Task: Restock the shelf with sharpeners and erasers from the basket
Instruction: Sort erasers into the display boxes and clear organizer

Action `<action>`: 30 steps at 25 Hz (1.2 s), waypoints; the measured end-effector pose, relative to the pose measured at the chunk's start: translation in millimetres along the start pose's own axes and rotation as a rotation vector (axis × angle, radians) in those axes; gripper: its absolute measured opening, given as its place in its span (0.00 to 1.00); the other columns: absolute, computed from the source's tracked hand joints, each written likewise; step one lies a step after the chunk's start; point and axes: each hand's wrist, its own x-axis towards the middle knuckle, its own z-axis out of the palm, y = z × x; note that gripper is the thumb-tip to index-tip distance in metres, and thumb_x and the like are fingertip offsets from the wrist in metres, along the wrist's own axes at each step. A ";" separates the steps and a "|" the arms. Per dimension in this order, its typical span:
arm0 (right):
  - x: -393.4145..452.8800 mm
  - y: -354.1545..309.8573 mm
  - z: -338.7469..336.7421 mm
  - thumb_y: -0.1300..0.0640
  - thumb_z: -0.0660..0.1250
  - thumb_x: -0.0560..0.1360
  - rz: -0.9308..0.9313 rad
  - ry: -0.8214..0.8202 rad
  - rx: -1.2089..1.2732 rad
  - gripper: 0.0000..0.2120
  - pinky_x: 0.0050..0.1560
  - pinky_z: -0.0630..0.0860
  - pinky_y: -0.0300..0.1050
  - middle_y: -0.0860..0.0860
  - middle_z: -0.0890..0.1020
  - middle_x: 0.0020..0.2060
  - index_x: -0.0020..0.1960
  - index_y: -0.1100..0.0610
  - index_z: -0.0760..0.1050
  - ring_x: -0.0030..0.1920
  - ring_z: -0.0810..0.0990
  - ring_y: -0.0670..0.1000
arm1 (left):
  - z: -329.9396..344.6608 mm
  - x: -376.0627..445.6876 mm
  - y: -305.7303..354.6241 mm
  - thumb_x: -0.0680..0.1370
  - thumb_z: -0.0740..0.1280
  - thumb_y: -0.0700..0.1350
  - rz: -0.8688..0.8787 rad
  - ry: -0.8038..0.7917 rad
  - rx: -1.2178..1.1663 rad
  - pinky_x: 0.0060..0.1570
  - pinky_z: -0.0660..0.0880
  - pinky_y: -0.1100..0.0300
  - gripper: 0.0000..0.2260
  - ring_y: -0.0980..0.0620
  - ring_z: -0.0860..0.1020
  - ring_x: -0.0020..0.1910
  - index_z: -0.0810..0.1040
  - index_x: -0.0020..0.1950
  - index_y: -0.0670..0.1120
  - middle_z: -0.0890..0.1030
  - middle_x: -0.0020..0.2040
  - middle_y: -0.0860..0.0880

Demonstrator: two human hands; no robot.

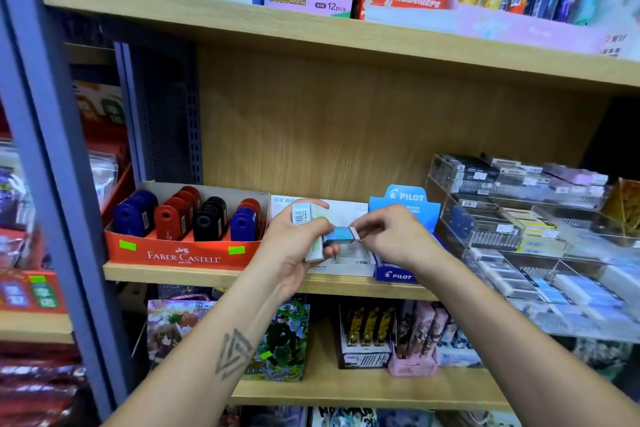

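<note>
Labels: I read FABER-CASTELL on the red sharpener box (pixel 183 255), PILOT on the blue box (pixel 398 276), both at the shelf's (pixel 214 276) front edge.
Eraser (pixel 341 234): blue sleeve, white end.
Grip: my right hand (pixel 391 236) pinches it; my left hand (pixel 294 246) clutches white erasers (pixel 304 215).

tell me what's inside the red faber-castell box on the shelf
The Faber-Castell box holds upright sharpeners in rows: blue, red, black, then blue with red behind. Its right end is partly covered by the left hand, and the box floor is mostly hidden.

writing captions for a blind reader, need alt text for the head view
Two bare hands meet before a shop shelf: the left hand holds a few erasers, and the right hand pinches a blue eraser. A red box of sharpeners sits left.
</note>
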 end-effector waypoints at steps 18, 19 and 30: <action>-54.7 46.7 -110.0 0.64 0.77 0.69 0.083 0.284 0.642 0.13 0.27 0.74 0.41 0.57 0.80 0.32 0.50 0.57 0.78 0.26 0.77 0.52 | 149.1 -15.1 -41.2 0.77 0.70 0.34 0.164 -0.130 0.057 0.25 0.76 0.60 0.09 0.41 0.81 0.32 0.77 0.53 0.45 0.83 0.40 0.40; -53.5 54.2 -121.5 0.65 0.77 0.69 0.090 0.309 0.658 0.12 0.28 0.77 0.43 0.58 0.80 0.34 0.49 0.57 0.78 0.27 0.77 0.53 | 166.4 -13.1 -44.9 0.77 0.70 0.34 0.191 -0.150 0.080 0.26 0.76 0.59 0.09 0.40 0.82 0.33 0.77 0.52 0.45 0.83 0.40 0.40; -25.3 180.8 -275.8 0.58 0.76 0.67 0.024 0.531 -0.214 0.10 0.49 0.81 0.53 0.51 0.85 0.39 0.49 0.56 0.84 0.42 0.84 0.51 | 295.4 57.1 -55.1 0.79 0.64 0.32 0.214 -0.313 0.318 0.23 0.74 0.61 0.09 0.47 0.76 0.23 0.76 0.54 0.44 0.79 0.41 0.39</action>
